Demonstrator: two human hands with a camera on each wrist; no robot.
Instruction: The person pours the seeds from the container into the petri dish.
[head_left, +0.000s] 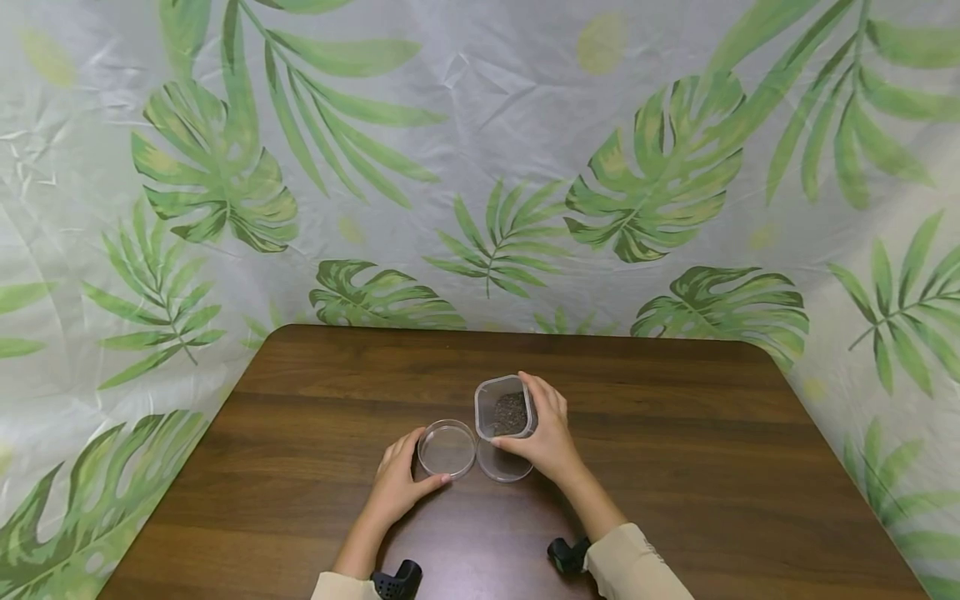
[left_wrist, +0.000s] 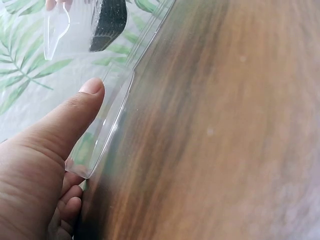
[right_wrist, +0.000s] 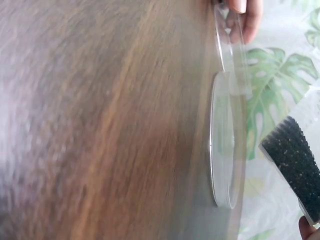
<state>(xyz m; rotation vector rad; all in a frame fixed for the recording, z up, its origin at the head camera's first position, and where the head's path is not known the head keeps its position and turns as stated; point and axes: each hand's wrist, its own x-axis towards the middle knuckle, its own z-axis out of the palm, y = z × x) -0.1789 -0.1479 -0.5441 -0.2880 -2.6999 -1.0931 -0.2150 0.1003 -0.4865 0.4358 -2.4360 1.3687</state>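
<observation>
As the left grip [head_left: 397, 480] pinches a dish [head_left: 447, 450], the right grip [head_left: 552, 429] pinches a tub [head_left: 486, 408]: likely light; hold its sides.

The tub [head_left: 486, 410] partly hides one dish [head_left: 505, 468]; the table [head_left: 697, 450] is cut off below.

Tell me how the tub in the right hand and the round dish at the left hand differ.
The tub is squarish with rounded corners; the dish is circular.
The tub holds dark grains; the dish shows nothing inside.
The tub is lifted and tilted in the right hand; the dish rests on the table, held by the left hand.
Both are see-through.
</observation>
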